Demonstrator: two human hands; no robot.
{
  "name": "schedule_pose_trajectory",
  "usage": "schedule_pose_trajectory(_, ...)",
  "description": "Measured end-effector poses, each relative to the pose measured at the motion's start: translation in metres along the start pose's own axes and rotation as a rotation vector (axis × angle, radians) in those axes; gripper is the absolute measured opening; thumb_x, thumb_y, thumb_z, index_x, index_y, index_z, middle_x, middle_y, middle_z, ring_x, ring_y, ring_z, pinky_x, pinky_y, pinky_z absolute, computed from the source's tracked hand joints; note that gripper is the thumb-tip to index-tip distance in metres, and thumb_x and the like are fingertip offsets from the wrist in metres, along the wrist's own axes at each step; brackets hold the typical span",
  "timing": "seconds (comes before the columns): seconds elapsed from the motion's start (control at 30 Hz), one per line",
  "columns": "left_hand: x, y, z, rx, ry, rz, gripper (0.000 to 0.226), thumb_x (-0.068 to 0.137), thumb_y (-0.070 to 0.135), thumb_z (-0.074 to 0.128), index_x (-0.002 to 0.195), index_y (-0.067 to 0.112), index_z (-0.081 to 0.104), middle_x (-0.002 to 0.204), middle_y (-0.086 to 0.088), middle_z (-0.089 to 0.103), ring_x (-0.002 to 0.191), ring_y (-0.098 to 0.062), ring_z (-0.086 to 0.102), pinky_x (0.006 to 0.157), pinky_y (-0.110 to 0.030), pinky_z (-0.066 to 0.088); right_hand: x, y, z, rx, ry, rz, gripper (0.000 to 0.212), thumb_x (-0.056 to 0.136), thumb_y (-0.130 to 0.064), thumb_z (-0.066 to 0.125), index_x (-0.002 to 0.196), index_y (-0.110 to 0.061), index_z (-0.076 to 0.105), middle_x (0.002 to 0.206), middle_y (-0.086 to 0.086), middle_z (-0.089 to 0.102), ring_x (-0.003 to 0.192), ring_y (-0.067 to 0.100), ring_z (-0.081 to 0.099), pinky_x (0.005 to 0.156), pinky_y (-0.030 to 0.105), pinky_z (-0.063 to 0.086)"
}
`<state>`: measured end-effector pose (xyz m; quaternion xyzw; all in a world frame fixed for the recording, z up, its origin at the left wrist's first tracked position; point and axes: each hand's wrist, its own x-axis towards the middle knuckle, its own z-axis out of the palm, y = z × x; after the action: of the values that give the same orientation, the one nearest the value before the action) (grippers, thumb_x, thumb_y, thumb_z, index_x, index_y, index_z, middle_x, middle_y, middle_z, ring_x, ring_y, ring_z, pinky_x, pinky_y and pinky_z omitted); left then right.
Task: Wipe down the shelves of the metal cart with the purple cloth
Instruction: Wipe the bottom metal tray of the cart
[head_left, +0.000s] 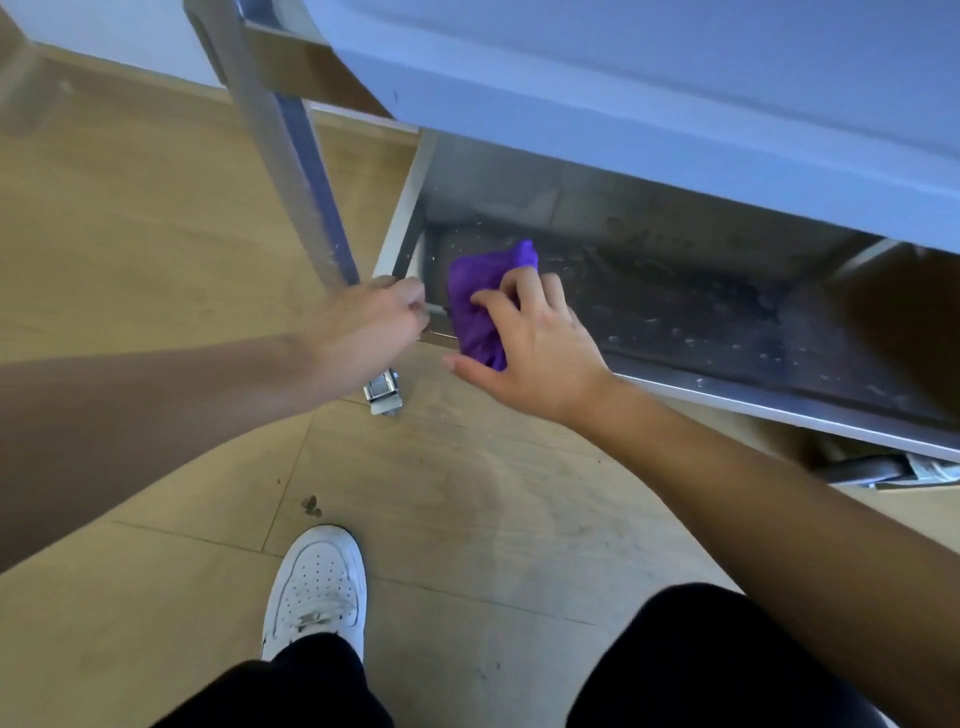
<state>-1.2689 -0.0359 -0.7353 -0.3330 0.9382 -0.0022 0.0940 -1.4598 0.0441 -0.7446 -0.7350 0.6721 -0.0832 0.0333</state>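
the purple cloth (485, 304) is soft, light and bunched, so it should fold and drag easily under the palm; i judge it is best pressed flat from above with spread fingers rather than pinched at a corner. it lies at the left front corner of the lower shelf (675, 312) of the metal cart (675, 130), partly draped over the front lip. the shelf looks speckled with droplets or grime, so it may feel slick. the right hand (535, 348) reaches in palm down, fingers (524, 291) curled and closed onto the cloth, thumb out to the side. the left hand (371, 325) is closed around the base of the cart's corner post (280, 156), arm extended, bracing the cart.
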Motion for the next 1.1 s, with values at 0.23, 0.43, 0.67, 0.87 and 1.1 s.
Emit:
schedule_pose_trajectory(0.23, 0.001, 0.000, 0.044, -0.217, 0.339, -0.086, 0.010, 0.090, 0.009, 0.065, 0.097, 0.004, 0.069, 0.102, -0.008, 0.057, 0.091, -0.031, 0.056, 0.067, -0.046, 0.055, 0.003, -0.004, 0.021, -0.105, 0.065, -0.067, 0.039, 0.097, -0.031, 0.042, 0.127, -0.011, 0.055, 0.137, 0.016, 0.047, 0.135, 0.042, 0.032, 0.112, 0.056, 0.030)
schedule_pose_trajectory(0.43, -0.005, 0.001, 0.052, -0.294, 0.421, -0.116, 0.028, 0.079, -0.011, 0.065, 0.101, 0.006, 0.069, 0.091, -0.006, 0.057, 0.080, -0.028, 0.055, 0.062, -0.042, 0.055, 0.049, -0.004, 0.041, -0.166, -0.077, -0.218, 0.046, 0.101, -0.023, 0.025, 0.134, -0.002, 0.049, 0.145, 0.017, 0.044, 0.143, 0.041, 0.024, 0.115, 0.058, 0.022)
schedule_pose_trajectory(0.67, -0.004, 0.005, 0.058, -0.299, 0.424, -0.139, 0.041, 0.077, -0.015, 0.055, 0.110, 0.007, 0.066, 0.098, -0.007, 0.055, 0.083, -0.028, 0.056, 0.063, -0.043, 0.055, 0.123, 0.011, 0.032, 0.188, -0.055, 0.210, 0.047, 0.096, -0.014, 0.035, 0.143, -0.019, 0.036, 0.160, 0.002, 0.018, 0.149, 0.030, 0.002, 0.120, 0.049, 0.011)
schedule_pose_trajectory(0.87, -0.008, 0.006, 0.063, -0.246, 0.428, -0.110, 0.051, 0.082, -0.001, 0.028, 0.121, 0.003, 0.062, 0.102, -0.009, 0.055, 0.082, -0.029, 0.054, 0.066, -0.045, 0.055, 0.092, -0.018, 0.042, 0.193, -0.026, 0.026, 0.051, 0.099, -0.042, 0.038, 0.146, -0.024, 0.035, 0.160, -0.008, 0.019, 0.149, 0.022, 0.003, 0.119, 0.047, 0.019)
schedule_pose_trajectory(1.1, -0.012, 0.010, 0.063, -0.271, 0.424, -0.106, 0.051, 0.078, -0.010, 0.041, 0.123, 0.003, 0.060, 0.108, -0.008, 0.055, 0.088, -0.029, 0.056, 0.070, -0.045, 0.056, 0.097, 0.024, 0.037, 0.238, 0.066, 0.029, 0.044, 0.098, -0.027, 0.046, 0.142, -0.020, 0.044, 0.155, -0.002, 0.032, 0.147, 0.025, 0.018, 0.118, 0.045, 0.025)
